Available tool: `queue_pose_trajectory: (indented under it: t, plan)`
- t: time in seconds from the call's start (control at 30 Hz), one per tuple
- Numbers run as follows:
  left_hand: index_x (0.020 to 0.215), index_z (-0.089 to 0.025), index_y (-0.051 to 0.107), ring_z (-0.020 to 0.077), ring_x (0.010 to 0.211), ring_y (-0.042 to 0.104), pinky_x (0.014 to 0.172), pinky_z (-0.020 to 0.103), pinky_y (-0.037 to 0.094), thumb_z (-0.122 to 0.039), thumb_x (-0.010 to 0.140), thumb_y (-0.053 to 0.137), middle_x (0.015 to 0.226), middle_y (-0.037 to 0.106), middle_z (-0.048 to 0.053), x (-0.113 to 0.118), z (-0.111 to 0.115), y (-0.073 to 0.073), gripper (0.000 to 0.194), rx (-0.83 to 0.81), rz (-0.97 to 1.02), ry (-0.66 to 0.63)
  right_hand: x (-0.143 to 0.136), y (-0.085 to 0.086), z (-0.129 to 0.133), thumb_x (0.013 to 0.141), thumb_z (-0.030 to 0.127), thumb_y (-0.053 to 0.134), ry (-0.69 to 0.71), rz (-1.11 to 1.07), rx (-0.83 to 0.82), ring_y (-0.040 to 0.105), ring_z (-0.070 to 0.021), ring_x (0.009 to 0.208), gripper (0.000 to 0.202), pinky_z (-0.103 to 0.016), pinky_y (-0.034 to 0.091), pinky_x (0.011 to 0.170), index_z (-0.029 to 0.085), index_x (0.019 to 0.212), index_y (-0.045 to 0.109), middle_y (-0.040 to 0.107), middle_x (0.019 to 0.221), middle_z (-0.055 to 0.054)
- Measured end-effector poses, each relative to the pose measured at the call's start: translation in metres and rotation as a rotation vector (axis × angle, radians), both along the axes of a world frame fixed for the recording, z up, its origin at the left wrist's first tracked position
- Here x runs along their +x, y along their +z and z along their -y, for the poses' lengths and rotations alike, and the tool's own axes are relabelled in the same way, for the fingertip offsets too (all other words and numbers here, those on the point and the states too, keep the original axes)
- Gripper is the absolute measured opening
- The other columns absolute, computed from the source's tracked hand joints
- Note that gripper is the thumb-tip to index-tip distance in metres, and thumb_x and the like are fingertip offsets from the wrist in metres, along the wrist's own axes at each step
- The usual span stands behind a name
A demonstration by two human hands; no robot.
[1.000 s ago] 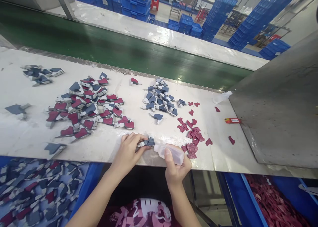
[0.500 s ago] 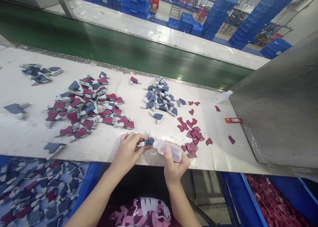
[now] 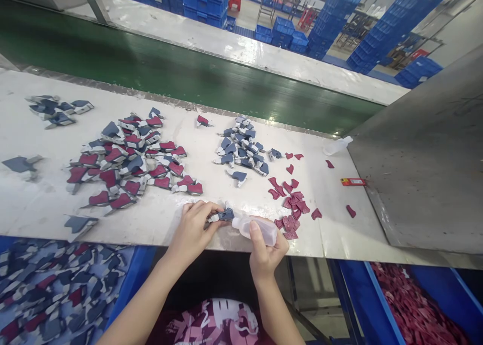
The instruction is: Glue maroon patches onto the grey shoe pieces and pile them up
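Blue-and-white molded piece (image 3: 226, 214) under the nozzle: we held it at the near side of the white worktop (image 3: 335, 229), though whether it rested on the surface we could not tell. Our left hand (image 3: 196, 227) pinched its pale end between thumb and fingers; our right hand (image 3: 266, 254) was wrapped around a translucent squeeze bottle (image 3: 267, 231), thumb on top, spout pointing left at the blue end. Whether the tip touched, or any liquid was coming out, we could not make out.

Good work at this point, we judged, rested on 3 things: a firm left pinch set well back from the spout, a nozzle aimed at the middle of the blue face rather than its rim, and a light, even thumb press. A hard squeeze, we reckoned, could have flooded so small a part and wetted our fingertips.

Beyond our 2 hands lay a pile of blue-and-white pieces (image 3: 241, 146). Flat maroon pieces (image 3: 296, 201) were scattered just past the bottle, near enough, we thought, for a stray drip to reach.
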State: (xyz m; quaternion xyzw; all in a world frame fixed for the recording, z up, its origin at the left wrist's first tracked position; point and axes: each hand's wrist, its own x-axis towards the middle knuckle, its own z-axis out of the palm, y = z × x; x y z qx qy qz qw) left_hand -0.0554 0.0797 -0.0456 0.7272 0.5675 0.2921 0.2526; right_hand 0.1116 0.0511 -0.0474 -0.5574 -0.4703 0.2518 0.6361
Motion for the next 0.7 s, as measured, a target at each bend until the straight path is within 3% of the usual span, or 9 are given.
queue_pose_trajectory:
  t: [0.2, 0.4, 0.57, 0.63, 0.7]
  plan:
    - [0.098, -0.025, 0.062, 0.0231, 0.09, 0.063, 0.087, 0.039, 0.04, -0.036, 0.087, 0.066, 0.095, 0.072, 0.002, -0.001, 0.0, -0.001, 0.015, 0.021, -0.03, 0.001, 0.012, 0.004, -0.008, 0.08, 0.036, 0.069, -0.142, -0.116, -0.061, 0.069, -0.0224, 0.077, 0.026, -0.035, 0.057, 0.067, 0.015, 0.095, 0.063, 0.068, 0.085, -0.006]
    - [0.097, -0.027, 0.062, 0.0229, 0.082, 0.066, 0.083, 0.039, 0.04, -0.044, 0.088, 0.064, 0.091, 0.073, 0.0, -0.005, -0.004, -0.004, 0.019, 0.112, -0.015, -0.011, 0.001, 0.014, -0.041, 0.073, 0.031, 0.077, 0.048, 0.033, -0.104, 0.073, -0.0237, 0.097, 0.039, -0.037, 0.058, 0.087, 0.025, 0.09, 0.041, 0.074, 0.099, -0.007]
    - [0.097, -0.028, 0.062, 0.0247, 0.087, 0.068, 0.084, 0.04, 0.039, -0.046, 0.09, 0.06, 0.095, 0.074, 0.0, -0.008, -0.005, -0.003, 0.019, 0.145, -0.02, -0.03, 0.007, 0.015, -0.047, 0.072, 0.037, 0.082, 0.129, 0.27, -0.168, 0.069, -0.0234, 0.107, 0.053, -0.037, 0.057, 0.09, 0.023, 0.11, 0.048, 0.071, 0.115, -0.01]
    - [0.097, -0.028, 0.062, 0.0252, 0.089, 0.068, 0.086, 0.04, 0.04, -0.046, 0.09, 0.06, 0.096, 0.074, 0.001, -0.008, -0.005, -0.003, 0.019, 0.146, -0.025, -0.028, 0.024, 0.018, -0.036, 0.072, 0.042, 0.082, 0.06, 0.45, -0.138, 0.063, -0.0255, 0.111, 0.064, -0.042, 0.053, 0.095, 0.02, 0.122, 0.051, 0.067, 0.118, -0.012]
    - [0.097, -0.028, 0.062, 0.0256, 0.089, 0.068, 0.086, 0.041, 0.042, -0.046, 0.09, 0.06, 0.096, 0.074, 0.001, -0.008, -0.005, -0.003, 0.02, 0.143, -0.026, -0.017, 0.047, 0.021, -0.021, 0.077, 0.044, 0.078, -0.073, 0.615, -0.136, 0.059, -0.0269, 0.107, 0.054, -0.045, 0.051, 0.094, 0.019, 0.121, 0.059, 0.067, 0.11, -0.011]
